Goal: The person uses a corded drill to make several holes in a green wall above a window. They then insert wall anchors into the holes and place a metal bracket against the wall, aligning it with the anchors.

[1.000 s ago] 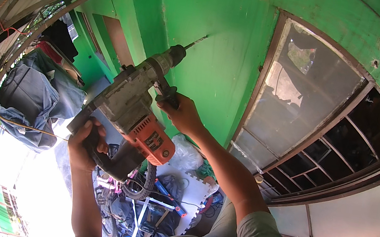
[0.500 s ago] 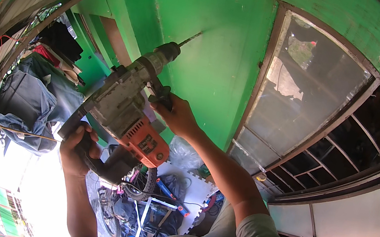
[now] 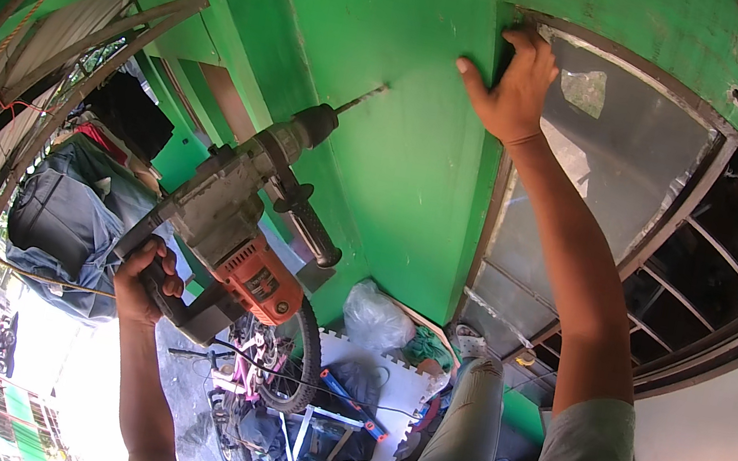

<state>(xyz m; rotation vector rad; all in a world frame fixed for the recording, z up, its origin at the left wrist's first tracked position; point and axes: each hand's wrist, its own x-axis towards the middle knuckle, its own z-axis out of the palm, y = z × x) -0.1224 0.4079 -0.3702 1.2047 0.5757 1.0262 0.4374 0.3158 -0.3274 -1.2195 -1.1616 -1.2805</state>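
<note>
My left hand (image 3: 147, 282) is wrapped round the rear handle of a large rotary hammer drill (image 3: 233, 192) with a grey body and an orange motor housing. Its long bit (image 3: 362, 99) points up and away, the tip at or close to the green wall (image 3: 418, 121); I cannot tell whether it touches. The black side handle (image 3: 314, 233) sticks out with no hand on it. Higher up on the right, my right hand (image 3: 518, 84) is raised with fingers spread, by the wall's edge and the upper corner of the brown window frame (image 3: 483, 241).
Below stand a bicycle (image 3: 302, 357), a clear plastic bag (image 3: 374, 315) and white foam mats (image 3: 404, 395). A thin black cable runs down from the drill. Dark covered goods (image 3: 77, 209) hang at the left, near a yellowish rope (image 3: 17, 269). The window pane (image 3: 643, 131) has torn film.
My right hand has let go of the side handle and gone up and right to the window frame's corner. The left hand keeps the drill, which has shifted slightly down.
</note>
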